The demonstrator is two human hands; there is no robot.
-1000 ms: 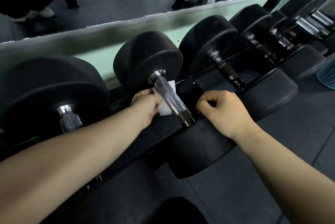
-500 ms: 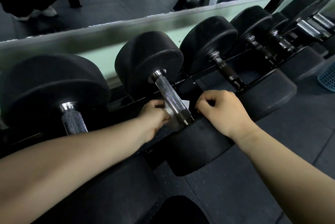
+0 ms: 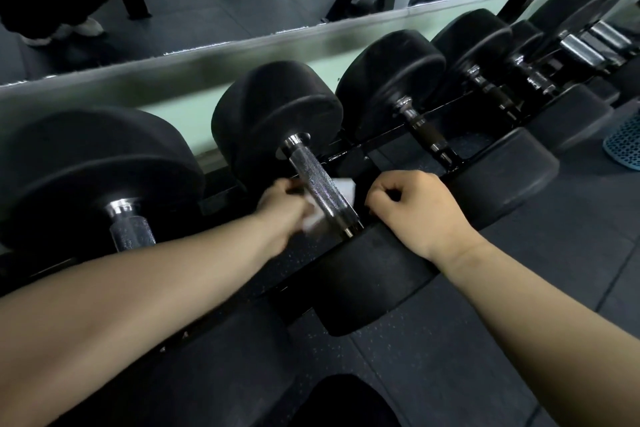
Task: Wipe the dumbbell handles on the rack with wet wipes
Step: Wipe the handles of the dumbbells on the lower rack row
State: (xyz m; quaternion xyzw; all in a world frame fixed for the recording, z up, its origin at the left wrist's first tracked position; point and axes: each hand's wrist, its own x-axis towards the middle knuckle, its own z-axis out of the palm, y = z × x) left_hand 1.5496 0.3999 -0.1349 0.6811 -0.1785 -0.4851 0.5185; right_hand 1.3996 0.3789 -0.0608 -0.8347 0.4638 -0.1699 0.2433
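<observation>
My blurred left hand gripped the wet wipe against the knurled dumbbell handle on the rack. My right hand rested on the near head, fingers curled, holding nothing.

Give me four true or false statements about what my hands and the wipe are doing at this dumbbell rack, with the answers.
1. The left hand holds a white wipe at the handle. True.
2. The right hand holds a second wipe. False: it rests on the dumbbell's near head, with no wipe visible in it.
3. The wipe shows on both sides of the handle. True.
4. A blue basket sits at the left edge. False: the basket is at the right edge.
</observation>
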